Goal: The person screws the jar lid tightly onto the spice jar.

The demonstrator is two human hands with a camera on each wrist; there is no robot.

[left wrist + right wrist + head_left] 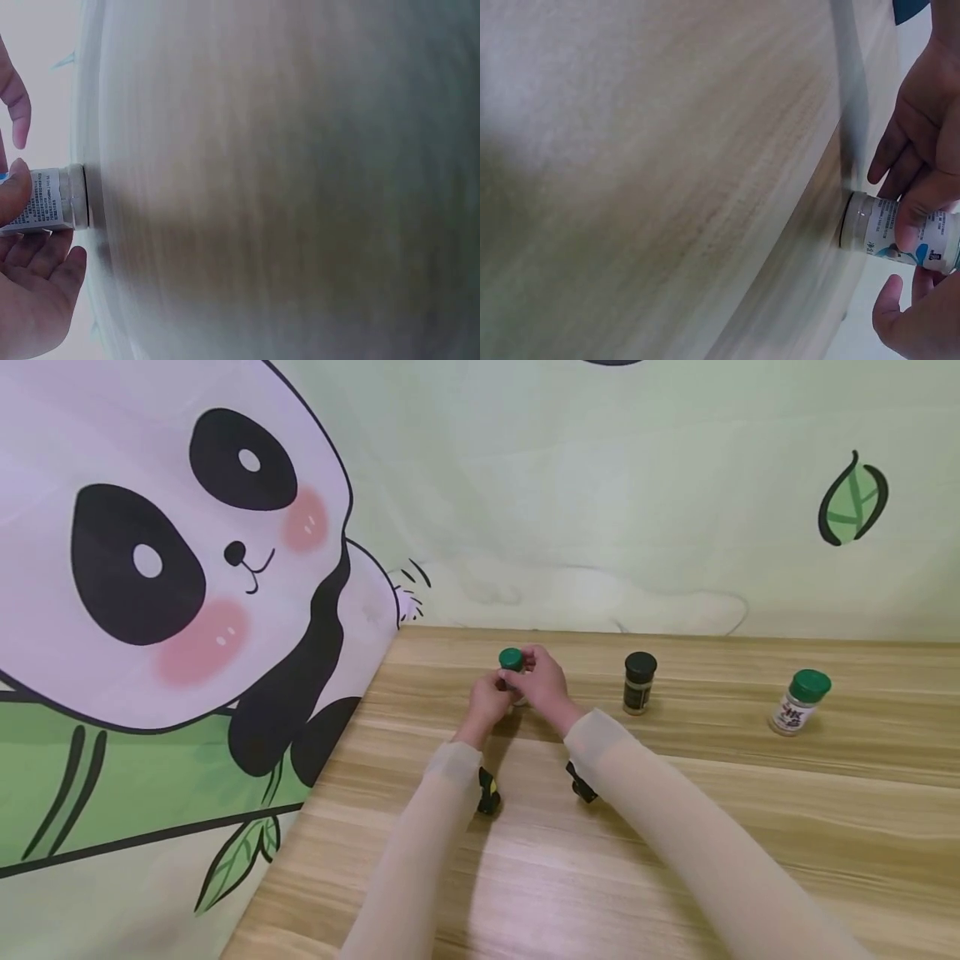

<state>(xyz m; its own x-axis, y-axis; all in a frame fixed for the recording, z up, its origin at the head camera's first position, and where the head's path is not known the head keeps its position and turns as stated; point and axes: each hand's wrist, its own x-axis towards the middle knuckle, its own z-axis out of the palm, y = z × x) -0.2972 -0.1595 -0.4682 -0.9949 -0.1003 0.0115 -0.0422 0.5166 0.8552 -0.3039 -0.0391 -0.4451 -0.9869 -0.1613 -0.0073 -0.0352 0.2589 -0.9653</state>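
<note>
A small clear spice bottle with a printed label (46, 196) and a green cap (511, 657) stands upright on the table, near its back left. My left hand (489, 700) grips the body, its thumb across the label in both wrist views. From the other side my right hand (549, 683) pinches the top around the cap, the thumb in front and fingers behind. One right finger (18, 112) hangs free of the bottle in the left wrist view. Both wrist views cut off the cap.
Right of my hands stands a black-capped spice bottle (637, 685). Farther right is another green-capped bottle (799, 703) with a white label. The wooden table (675, 860) meets a panda-printed cloth (562, 510) behind and at left. Dark wrist straps (489, 792) show under both forearms.
</note>
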